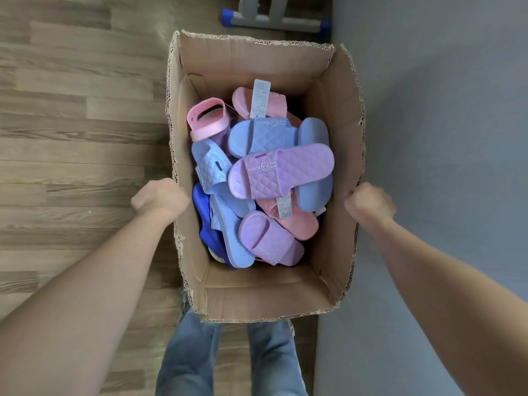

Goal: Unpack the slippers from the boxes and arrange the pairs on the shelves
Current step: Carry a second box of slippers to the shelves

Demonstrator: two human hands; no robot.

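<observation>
An open cardboard box [257,298] is held in front of me above the floor. My left hand [160,197] grips its left wall, fingers curled out of sight on the outer side. My right hand [370,202] grips the right wall the same way. Inside lies a loose heap of several slippers: a purple quilted one [285,170] on top, a light blue quilted one [263,135] behind it, pink ones [207,118] at the back, another purple one [268,238] near me, and dark blue ones [204,224] low at the left. White tags hang on some.
Wood-look flooring [71,138] spreads to the left. A grey wall [443,138] stands along the right side. A grey frame with blue feet [274,18] stands beyond the box at the top. My jeans-clad legs [228,358] show below the box.
</observation>
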